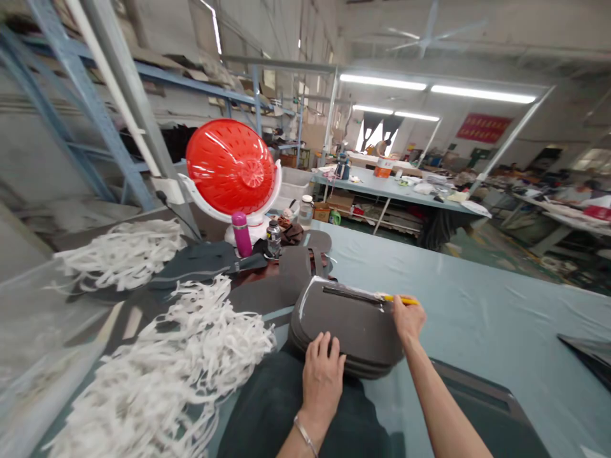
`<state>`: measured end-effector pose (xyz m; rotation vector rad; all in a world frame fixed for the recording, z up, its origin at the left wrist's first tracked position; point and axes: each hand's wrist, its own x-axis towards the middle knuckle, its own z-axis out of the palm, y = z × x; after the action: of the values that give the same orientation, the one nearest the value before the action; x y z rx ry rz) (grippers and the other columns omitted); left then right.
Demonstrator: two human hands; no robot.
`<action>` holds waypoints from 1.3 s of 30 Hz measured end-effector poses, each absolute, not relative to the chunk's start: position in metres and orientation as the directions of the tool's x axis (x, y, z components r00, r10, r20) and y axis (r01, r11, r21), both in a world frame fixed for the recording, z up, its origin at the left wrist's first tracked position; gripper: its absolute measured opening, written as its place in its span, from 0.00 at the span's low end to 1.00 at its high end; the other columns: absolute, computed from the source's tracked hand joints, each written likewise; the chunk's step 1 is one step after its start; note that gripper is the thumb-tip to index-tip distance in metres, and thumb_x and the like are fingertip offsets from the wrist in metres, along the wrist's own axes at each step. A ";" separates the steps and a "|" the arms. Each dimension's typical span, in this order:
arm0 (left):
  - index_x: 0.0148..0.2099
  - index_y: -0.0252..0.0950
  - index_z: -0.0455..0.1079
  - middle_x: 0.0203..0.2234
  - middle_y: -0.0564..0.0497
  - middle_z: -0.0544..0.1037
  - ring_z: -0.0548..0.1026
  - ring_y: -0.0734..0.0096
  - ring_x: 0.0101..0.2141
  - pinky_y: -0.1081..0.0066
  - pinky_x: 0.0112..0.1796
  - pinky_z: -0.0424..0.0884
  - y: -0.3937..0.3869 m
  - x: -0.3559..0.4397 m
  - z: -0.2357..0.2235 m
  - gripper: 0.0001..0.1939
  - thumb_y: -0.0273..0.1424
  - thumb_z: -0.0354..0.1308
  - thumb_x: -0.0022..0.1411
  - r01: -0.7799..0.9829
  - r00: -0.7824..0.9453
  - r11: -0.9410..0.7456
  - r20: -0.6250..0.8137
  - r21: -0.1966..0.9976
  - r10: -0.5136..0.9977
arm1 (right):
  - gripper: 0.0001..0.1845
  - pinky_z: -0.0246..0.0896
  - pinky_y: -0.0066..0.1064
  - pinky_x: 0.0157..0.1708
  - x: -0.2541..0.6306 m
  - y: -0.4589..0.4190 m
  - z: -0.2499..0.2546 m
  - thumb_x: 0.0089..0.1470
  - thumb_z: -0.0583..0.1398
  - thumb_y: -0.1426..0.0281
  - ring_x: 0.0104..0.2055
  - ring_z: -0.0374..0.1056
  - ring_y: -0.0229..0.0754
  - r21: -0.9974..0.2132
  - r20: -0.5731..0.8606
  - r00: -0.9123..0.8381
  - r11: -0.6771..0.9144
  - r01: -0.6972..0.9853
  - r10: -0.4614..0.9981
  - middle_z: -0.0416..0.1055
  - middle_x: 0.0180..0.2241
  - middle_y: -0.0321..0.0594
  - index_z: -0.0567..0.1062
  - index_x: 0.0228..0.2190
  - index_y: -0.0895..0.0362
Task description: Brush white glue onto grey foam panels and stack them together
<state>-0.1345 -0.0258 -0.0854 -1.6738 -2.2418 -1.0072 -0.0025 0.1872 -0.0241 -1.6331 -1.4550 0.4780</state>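
A stack of dark grey rounded panels lies on the table in front of me. The top panel has a long narrow slot, and white glue-like smears run along its far and left edges. My left hand rests on the near edge of the stack with its fingers extended, a bracelet on the wrist. My right hand is closed around a yellow-handled brush. The brush's whitish tip meets the far right part of the top panel, near the end of the slot.
Heaps of white strips cover the left side. Dark fabric lies under and before the stack, and a dark slotted panel to the right. Behind stand a red fan-shaped heater, a magenta bottle and a clear jar.
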 end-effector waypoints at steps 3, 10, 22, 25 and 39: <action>0.53 0.39 0.65 0.50 0.42 0.68 0.64 0.53 0.53 0.51 0.51 0.64 -0.024 -0.133 -0.084 0.17 0.31 0.49 0.62 0.909 -0.342 0.146 0.499 0.390 0.796 | 0.19 0.55 0.31 0.30 0.051 0.178 -0.021 0.45 0.53 0.60 0.24 0.65 0.44 -0.760 0.269 0.324 -0.007 0.650 0.907 0.69 0.15 0.40 0.76 0.28 0.62; 0.52 0.37 0.66 0.51 0.41 0.68 0.64 0.55 0.52 0.53 0.52 0.59 -0.032 -0.126 -0.063 0.16 0.33 0.48 0.63 0.900 -0.356 0.181 0.427 0.397 0.831 | 0.13 0.52 0.29 0.29 0.093 0.073 -0.016 0.46 0.54 0.62 0.24 0.63 0.40 -0.708 0.295 0.360 -0.051 0.704 0.885 0.68 0.18 0.36 0.71 0.21 0.56; 0.48 0.39 0.65 0.41 0.49 0.77 0.72 0.68 0.44 0.66 0.47 0.62 -0.001 -0.226 -0.036 0.14 0.33 0.41 0.66 0.663 -0.452 0.191 0.183 0.724 0.873 | 0.11 0.61 0.26 0.34 -0.064 -0.015 -0.026 0.55 0.56 0.63 0.30 0.68 0.36 -0.833 0.436 -0.263 0.497 0.244 0.860 0.73 0.31 0.39 0.74 0.33 0.57; 0.46 0.40 0.67 0.40 0.50 0.76 0.70 0.67 0.44 0.64 0.47 0.59 -0.001 -0.230 -0.041 0.14 0.31 0.41 0.66 0.777 -0.394 0.206 0.205 0.594 0.896 | 0.11 0.61 0.25 0.32 -0.020 -0.011 -0.039 0.54 0.58 0.62 0.28 0.68 0.36 -0.825 0.406 -0.149 0.432 0.364 0.902 0.73 0.30 0.39 0.74 0.32 0.57; 0.54 0.45 0.65 0.42 0.45 0.65 0.62 0.60 0.44 0.59 0.45 0.60 -0.012 -0.181 -0.046 0.18 0.38 0.49 0.63 0.951 -0.293 0.226 0.382 0.211 0.876 | 0.16 0.63 0.28 0.31 -0.117 0.081 -0.022 0.53 0.55 0.58 0.27 0.69 0.39 -0.838 0.447 -0.100 0.455 0.301 0.889 0.76 0.30 0.40 0.76 0.34 0.56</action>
<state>-0.1807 -0.0122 -0.0455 -1.7457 -2.3104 -0.6081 -0.1166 0.0812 -0.0216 -1.0482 -1.6455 0.6938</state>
